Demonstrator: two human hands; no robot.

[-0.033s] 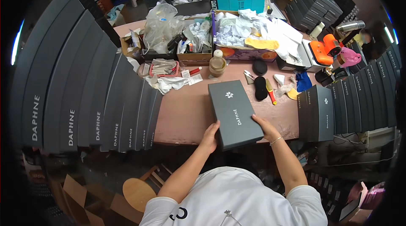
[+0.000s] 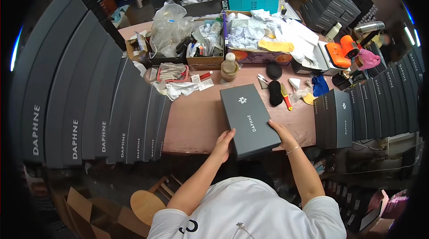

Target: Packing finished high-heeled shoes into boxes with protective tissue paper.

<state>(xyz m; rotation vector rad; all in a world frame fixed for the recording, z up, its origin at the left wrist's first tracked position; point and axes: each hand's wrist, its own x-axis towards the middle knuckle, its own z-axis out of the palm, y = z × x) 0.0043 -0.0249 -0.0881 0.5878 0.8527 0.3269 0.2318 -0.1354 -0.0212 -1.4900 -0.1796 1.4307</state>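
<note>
A dark grey lidded shoebox [image 2: 250, 120] with pale printing lies at a slant near the front edge of the pink table [image 2: 192, 120]. My left hand [image 2: 223, 144] grips its near left side, thumb against the edge. At the near right corner my right hand [image 2: 282, 135] grips it too, thumb along the rim of the lid. Most of my fingers are hidden beneath or behind the box. Just beyond it are a black oval pad [image 2: 275, 94], a brush with a red and yellow handle [image 2: 286, 97] and a bottle of liquid [image 2: 229, 68].
Tall stacks of grey shoeboxes [image 2: 96, 91] rise on the left, with more shoeboxes [image 2: 342, 120] on the right. A carton of crumpled paper [image 2: 254, 56] stands at the back beside a plastic bag [image 2: 169, 29]. A red basket [image 2: 173, 73] holds thin packets. A round wooden stool [image 2: 147, 206] stands below left.
The shoebox and both hands have shifted very slightly to the right. The grip looks the same.
</note>
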